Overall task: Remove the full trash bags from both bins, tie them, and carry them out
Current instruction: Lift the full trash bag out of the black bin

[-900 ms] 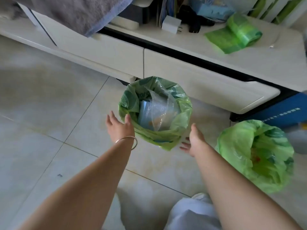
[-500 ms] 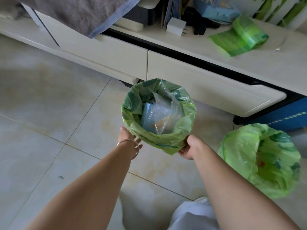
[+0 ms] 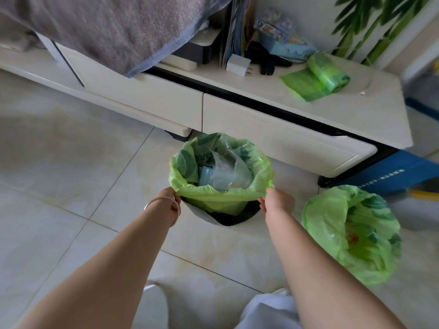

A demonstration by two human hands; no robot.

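Note:
A light green trash bag (image 3: pixel 218 200) holding clear plastic and blue rubbish hangs partly lifted out of a small bin (image 3: pixel 206 216) on the floor. The bin's white rim and dark inside show below the bag's near edge. My left hand (image 3: pixel 169 195), with a bangle at the wrist, pinches the bag's rim on its left side. My right hand (image 3: pixel 275 201) pinches the rim on its right side. A second green bag (image 3: pixel 332 229) sits folded over its bin at the right, untouched, with reddish rubbish inside.
A low white cabinet (image 3: pixel 273 134) with drawers runs behind the bins. On its top lie a roll of green bags (image 3: pixel 318 77), a white charger (image 3: pixel 237 65) and boxes. A grey towel (image 3: pixel 114 27) hangs at top left. A blue box (image 3: pixel 392 172) is under the cabinet's right end.
Both hands reached to the near bin, closed on the bag's folded rim and pulled it up, so the bin's rim and dark inside now show.

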